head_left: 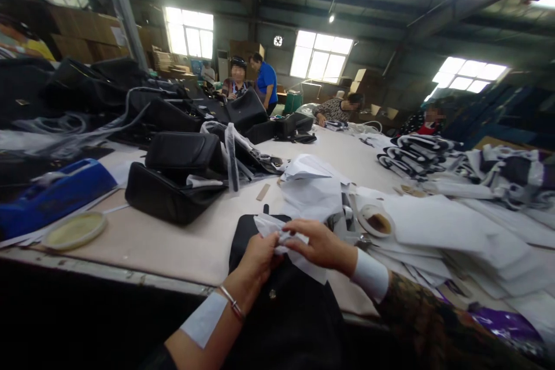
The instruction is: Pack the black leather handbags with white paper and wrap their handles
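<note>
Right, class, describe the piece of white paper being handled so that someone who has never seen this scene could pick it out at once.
On the long pale table, find the black bag at the near edge. Over it, the left hand and right hand meet at the white paper. Unlike the flat sheets stacked to the right, this bunched piece is held in the fingers.

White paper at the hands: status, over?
Left hand pinching white paper; right hand touching it. Black bag underneath. White sheets piled to the right, apparently not blocking.
</note>
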The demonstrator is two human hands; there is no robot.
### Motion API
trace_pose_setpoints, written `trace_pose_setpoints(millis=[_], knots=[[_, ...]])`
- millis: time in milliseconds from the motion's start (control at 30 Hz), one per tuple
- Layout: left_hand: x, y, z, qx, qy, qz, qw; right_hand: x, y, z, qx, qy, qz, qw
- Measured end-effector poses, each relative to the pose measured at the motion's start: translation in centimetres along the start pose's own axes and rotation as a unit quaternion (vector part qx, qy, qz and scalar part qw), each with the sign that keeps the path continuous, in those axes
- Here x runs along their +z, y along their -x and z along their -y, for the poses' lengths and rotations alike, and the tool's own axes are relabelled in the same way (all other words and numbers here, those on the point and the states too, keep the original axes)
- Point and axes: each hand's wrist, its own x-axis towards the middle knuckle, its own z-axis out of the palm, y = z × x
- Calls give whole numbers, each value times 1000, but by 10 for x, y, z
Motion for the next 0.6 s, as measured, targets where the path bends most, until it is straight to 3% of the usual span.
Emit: trace_pose_setpoints(millis=[100,267,400,600], knots=[[-4,6,6,13,3,-19,1000,-16,-22,-42,170,103,20,980],[-17,8,19,96,-127,3,987,-6,-49,-90,296,182,55,936],[-23,4,22,141,-232,-4,962,8,-66,-102,343,206,94,912],[-23,6,19,148,-252,9,956,9,-78,-122,336,208,156,905]])
